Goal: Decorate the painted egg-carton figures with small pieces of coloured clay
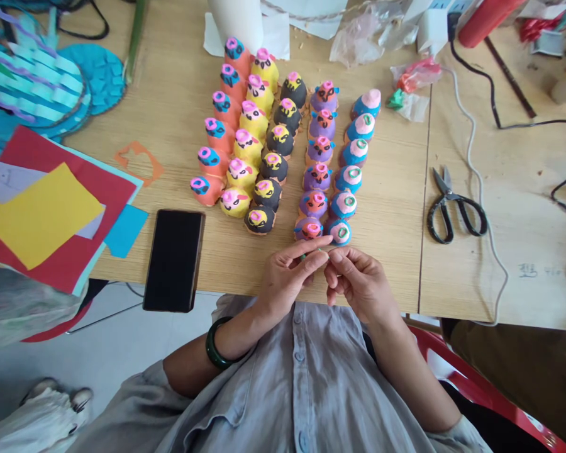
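Observation:
My left hand [290,270] and my right hand [361,280] meet at the table's front edge, fingers pinched together. Between their fingertips shows a thin bit of green clay [304,257], mostly covered by the fingers. Just beyond stands a row of blue clay figures [351,179] with pink tops. Most of these tops carry a small green ring; the farthest top is plain pink. Beside it run rows of purple figures [317,177], black figures [273,167], yellow figures [248,146] and orange figures [212,160], all with coloured clay faces.
A dark phone [173,261] lies left of my hands. Black-handled scissors [455,207] and a white cable [471,145] are to the right. Coloured paper [42,214] covers the left side. Plastic wrappers [415,82] and a white cylinder [236,22] stand farther back.

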Demonstrator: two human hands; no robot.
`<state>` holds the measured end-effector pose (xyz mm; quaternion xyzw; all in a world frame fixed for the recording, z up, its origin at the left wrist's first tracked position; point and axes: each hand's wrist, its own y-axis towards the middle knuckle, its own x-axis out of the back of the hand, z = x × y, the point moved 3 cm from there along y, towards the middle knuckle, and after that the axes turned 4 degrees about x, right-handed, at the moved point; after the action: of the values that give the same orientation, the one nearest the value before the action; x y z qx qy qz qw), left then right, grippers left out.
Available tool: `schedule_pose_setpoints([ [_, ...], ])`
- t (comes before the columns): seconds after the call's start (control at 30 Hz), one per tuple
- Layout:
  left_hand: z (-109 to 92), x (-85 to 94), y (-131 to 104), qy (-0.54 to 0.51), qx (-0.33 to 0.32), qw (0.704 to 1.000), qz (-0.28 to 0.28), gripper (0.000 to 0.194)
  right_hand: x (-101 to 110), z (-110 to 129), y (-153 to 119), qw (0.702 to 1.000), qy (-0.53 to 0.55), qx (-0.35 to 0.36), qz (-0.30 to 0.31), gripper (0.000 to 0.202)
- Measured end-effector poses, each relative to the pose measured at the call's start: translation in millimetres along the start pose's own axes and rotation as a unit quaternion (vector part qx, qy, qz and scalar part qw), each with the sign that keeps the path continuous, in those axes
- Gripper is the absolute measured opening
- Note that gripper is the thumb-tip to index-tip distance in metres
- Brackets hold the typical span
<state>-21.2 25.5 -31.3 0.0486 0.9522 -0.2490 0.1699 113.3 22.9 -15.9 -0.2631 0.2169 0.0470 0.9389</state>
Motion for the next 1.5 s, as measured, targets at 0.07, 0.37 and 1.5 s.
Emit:
schedule_pose_setpoints([
  [0.07,-0.2,-0.5,-0.3,-0.007,0.010,1.000,0.001,0.040,0.0,0.2,0.2,1.000,0.003,-0.001,-0.004,0.039],
  [0.37,-3.1,0.2,-0.3,0.014,-0.016,1.000,-0.020,0.035,1.3,-1.7,0.3,1.000,0.011,0.007,-0.014,0.032],
  [1.5,-0.1,-1.4,-1.5,-0.027,0.013,1.000,0.009,0.043,2.6,-4.1,0.1,0.999,0.044,0.012,-0.015,0.026],
])
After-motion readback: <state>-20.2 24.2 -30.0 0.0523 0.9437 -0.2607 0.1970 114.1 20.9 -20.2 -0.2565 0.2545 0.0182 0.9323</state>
